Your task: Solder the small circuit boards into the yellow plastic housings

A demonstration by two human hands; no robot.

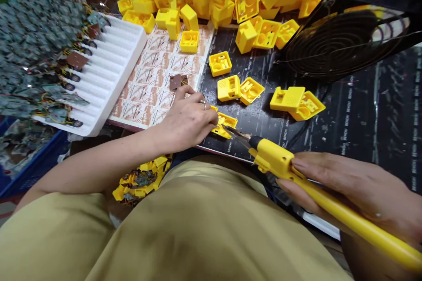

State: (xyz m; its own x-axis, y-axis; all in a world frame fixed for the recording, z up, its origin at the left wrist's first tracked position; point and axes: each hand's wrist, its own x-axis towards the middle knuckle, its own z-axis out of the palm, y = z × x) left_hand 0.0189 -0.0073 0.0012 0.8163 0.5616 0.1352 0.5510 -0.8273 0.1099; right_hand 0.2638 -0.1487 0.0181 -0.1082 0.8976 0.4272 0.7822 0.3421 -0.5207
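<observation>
My right hand point(356, 184) is closed round the long yellow handle of a soldering iron point(275, 158), with a black collar and a slim metal tip. That tip reaches a small open yellow plastic case half point(227, 124) near the bench's front edge. Bent over the same case half is my left hand point(193, 118), fingers pressed together at its left side; a ring is on one finger. What the left fingertips grip is partly hidden by the hand. Just beyond them lies a brown square piece point(178, 81) with thin wires.
Several yellow cases point(228, 88) lie on the black bench, with a large heap point(204, 0) behind. A black fan point(332, 48) stands at right. On the left, a white foam tray point(115, 66) adjoins piled wired circuit boards point(39, 22). Printed sheets point(148, 79) cover the middle.
</observation>
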